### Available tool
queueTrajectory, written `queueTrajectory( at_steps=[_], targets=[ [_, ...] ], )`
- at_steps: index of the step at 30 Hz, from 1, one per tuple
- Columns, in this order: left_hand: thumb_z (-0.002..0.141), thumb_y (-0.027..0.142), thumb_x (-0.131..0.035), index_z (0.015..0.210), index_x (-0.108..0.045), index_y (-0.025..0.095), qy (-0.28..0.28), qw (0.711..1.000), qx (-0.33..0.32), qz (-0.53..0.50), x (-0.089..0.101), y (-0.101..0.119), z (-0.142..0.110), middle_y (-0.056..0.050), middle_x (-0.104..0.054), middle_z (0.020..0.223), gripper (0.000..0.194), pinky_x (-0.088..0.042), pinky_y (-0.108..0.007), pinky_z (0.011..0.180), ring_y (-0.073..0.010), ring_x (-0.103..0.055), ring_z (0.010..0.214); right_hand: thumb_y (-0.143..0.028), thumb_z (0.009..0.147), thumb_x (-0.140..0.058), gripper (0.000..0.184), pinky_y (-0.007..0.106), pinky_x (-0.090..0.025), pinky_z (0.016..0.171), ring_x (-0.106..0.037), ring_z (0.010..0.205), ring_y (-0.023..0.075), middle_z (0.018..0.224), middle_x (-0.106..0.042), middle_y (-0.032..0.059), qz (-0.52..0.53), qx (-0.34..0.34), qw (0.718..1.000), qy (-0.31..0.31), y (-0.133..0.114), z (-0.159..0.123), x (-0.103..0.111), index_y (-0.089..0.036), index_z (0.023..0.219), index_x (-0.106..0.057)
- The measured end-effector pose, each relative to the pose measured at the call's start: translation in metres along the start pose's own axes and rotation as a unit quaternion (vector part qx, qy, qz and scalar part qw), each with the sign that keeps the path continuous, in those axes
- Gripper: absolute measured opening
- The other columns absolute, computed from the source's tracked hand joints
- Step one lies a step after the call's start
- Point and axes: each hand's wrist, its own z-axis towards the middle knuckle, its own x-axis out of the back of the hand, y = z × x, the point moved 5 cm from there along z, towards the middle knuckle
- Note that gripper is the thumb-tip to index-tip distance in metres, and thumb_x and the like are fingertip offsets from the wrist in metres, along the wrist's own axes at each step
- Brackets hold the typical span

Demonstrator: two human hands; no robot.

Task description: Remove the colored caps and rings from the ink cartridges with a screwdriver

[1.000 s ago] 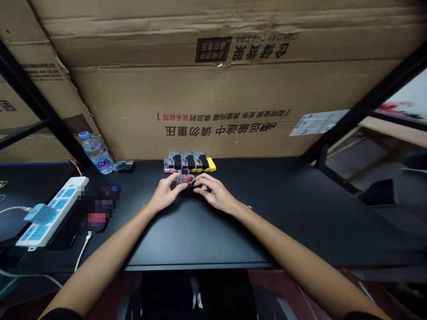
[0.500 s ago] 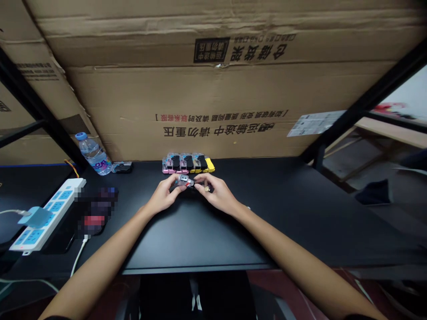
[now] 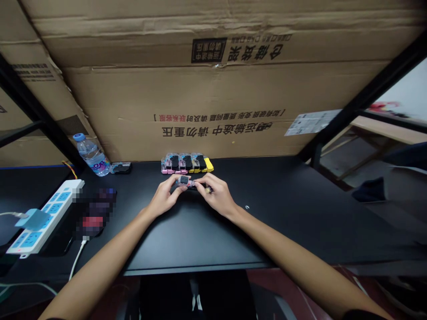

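Both my hands meet over a black desk (image 3: 273, 222). My left hand (image 3: 165, 195) and my right hand (image 3: 215, 193) pinch a small clear plastic cartridge (image 3: 184, 180) with a dark top between their fingertips, left hand on its left end, right hand on its right end. My right hand also has a small yellowish bit at its fingers. Just behind the hands a row of several similar cartridges (image 3: 187, 162), pink, black and yellow, stands against the cardboard.
A large cardboard box (image 3: 213, 89) forms the wall behind the desk. At the left lie a water bottle (image 3: 90, 154), a small dark object (image 3: 122, 167), a white power strip (image 3: 43, 215) with a plug, and a blurred item. Black frame bars slant at both sides.
The cartridge in my hands has been turned a little, so its red part no longer shows. My hands have closed in slightly around it.
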Motion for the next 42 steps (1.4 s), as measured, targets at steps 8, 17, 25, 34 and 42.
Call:
queueTrajectory(
  at_steps=[8,17,25,34,42],
  targets=[
    [0.104,0.040,-0.062,0.126,-0.067,0.022,0.030,0.999,-0.026,0.024,0.004,0.005,0.001,-0.010,-0.075,0.133,0.029,-0.052,-0.039,0.112,-0.0249,-0.071,0.124,-0.033,0.106,-0.061,0.016,0.033,-0.052,0.067,-0.064,0.072,0.0193,0.087,-0.070,0.0057,-0.002,-0.015,0.999,0.029,0.001,-0.001,0.000,-0.023,0.099,-0.072],
    [0.102,0.045,-0.064,0.115,-0.067,0.021,0.085,0.995,-0.018,0.055,0.017,0.010,0.004,-0.010,-0.078,0.115,0.027,-0.056,-0.038,0.101,-0.0244,-0.074,0.107,-0.036,0.105,-0.063,0.017,0.037,-0.058,0.078,-0.070,0.082,0.0218,0.095,-0.074,0.0069,0.003,-0.012,1.000,-0.003,0.021,0.005,0.007,-0.025,0.104,-0.075],
    [0.095,0.047,-0.069,0.140,-0.052,0.023,0.224,0.965,0.058,0.121,0.072,0.000,0.008,-0.007,-0.076,0.106,0.054,-0.058,-0.032,0.083,-0.0211,-0.074,0.090,-0.040,0.098,-0.064,0.025,0.037,-0.057,0.079,-0.073,0.086,0.0275,0.095,-0.079,0.0118,-0.182,-0.144,0.973,0.015,0.089,0.012,0.065,-0.022,0.097,-0.082],
    [0.093,0.044,-0.067,0.141,-0.061,0.024,0.158,0.920,0.194,0.302,0.110,-0.046,0.002,-0.009,-0.077,0.098,0.053,-0.054,-0.036,0.084,-0.0242,-0.071,0.079,-0.039,0.099,-0.060,0.033,0.037,-0.053,0.077,-0.077,0.096,0.0354,0.102,-0.082,0.0179,-0.364,-0.364,0.854,-0.078,0.123,0.003,0.088,-0.021,0.108,-0.086],
    [0.101,0.044,-0.059,0.120,-0.070,0.022,0.121,0.843,0.188,0.489,0.109,-0.037,0.000,-0.016,-0.067,0.122,0.031,-0.052,-0.046,0.100,-0.0363,-0.066,0.117,-0.031,0.098,-0.058,0.027,0.030,-0.050,0.065,-0.075,0.086,0.0262,0.099,-0.080,0.0115,-0.361,-0.194,0.912,0.019,0.075,0.017,0.081,-0.021,0.094,-0.083]
  ],
)
